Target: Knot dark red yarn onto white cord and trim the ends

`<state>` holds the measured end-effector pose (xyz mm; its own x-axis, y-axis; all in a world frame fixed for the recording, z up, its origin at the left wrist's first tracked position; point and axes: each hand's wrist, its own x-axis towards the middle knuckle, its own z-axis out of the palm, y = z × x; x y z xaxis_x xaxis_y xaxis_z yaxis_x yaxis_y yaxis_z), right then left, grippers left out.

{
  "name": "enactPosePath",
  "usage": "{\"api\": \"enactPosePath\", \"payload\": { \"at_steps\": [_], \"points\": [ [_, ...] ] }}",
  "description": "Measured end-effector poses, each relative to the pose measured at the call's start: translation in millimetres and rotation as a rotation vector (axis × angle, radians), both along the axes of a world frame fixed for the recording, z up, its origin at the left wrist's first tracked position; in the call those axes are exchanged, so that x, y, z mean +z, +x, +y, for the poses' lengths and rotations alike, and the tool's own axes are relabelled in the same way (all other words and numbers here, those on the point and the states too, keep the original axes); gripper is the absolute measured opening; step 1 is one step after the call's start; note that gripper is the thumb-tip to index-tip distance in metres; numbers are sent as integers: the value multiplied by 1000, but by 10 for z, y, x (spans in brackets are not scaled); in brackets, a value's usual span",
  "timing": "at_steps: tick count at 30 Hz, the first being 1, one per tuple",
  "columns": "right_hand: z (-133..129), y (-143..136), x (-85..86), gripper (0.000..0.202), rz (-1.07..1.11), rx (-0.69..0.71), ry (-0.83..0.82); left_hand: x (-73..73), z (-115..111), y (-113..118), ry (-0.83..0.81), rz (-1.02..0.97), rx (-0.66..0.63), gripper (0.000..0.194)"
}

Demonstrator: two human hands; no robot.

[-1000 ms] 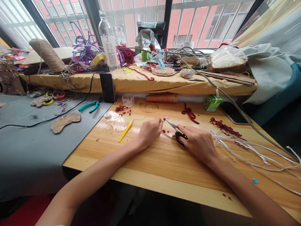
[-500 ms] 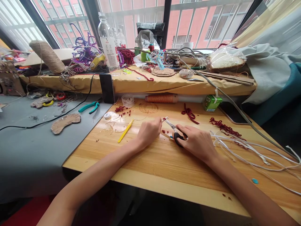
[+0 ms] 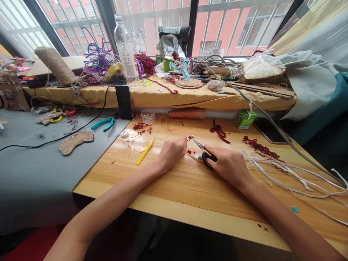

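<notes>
My left hand [image 3: 174, 151] is closed in a pinch over the middle of the wooden table [image 3: 163, 185]. A small dark red and white piece [image 3: 190, 137] pokes out past its fingertips. My right hand [image 3: 230, 161] grips black-handled scissors [image 3: 208, 158], whose blades point up and left to that piece. Small dark red bits [image 3: 191, 152] lie on the wood below the blades. To the left of my left hand lie yellow tweezers [image 3: 146, 150]. A dark red cord [image 3: 219, 131] is behind my right hand.
White cords [image 3: 285, 174] and dark red strands [image 3: 261, 148] spread at the right. Behind are a clear round box [image 3: 148, 116], an orange thread spool [image 3: 187, 114], a green carton [image 3: 245, 119] and an upright phone [image 3: 124, 102]. Teal pliers [image 3: 104, 124] lie left. A cluttered shelf [image 3: 163, 98] runs across the back.
The scissors' blades look closer together at the piece, and the handles have shifted slightly. My left hand keeps its pinch in nearly the same place.
</notes>
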<state>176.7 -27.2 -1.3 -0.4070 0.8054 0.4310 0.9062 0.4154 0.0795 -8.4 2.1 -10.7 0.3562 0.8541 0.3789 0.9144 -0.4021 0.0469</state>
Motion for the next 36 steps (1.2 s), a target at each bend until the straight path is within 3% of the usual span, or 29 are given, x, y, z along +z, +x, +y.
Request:
{"api": "enactPosePath", "payload": {
  "at_steps": [9,16,23,36],
  "points": [
    [-27,-48,30,31,11,-43,-38,5,-6,-13,63,79,-49,23],
    [-22,-13,9,25,-109,-21,-22,9,-40,4,70,98,-104,22],
    [-10,3,24,29,82,-63,114,10,-1,19,-16,-162,-2,29],
    [-11,-5,-2,28,-93,-22,208,63,-18,52,-284,-666,-122,25]
  ]
}}
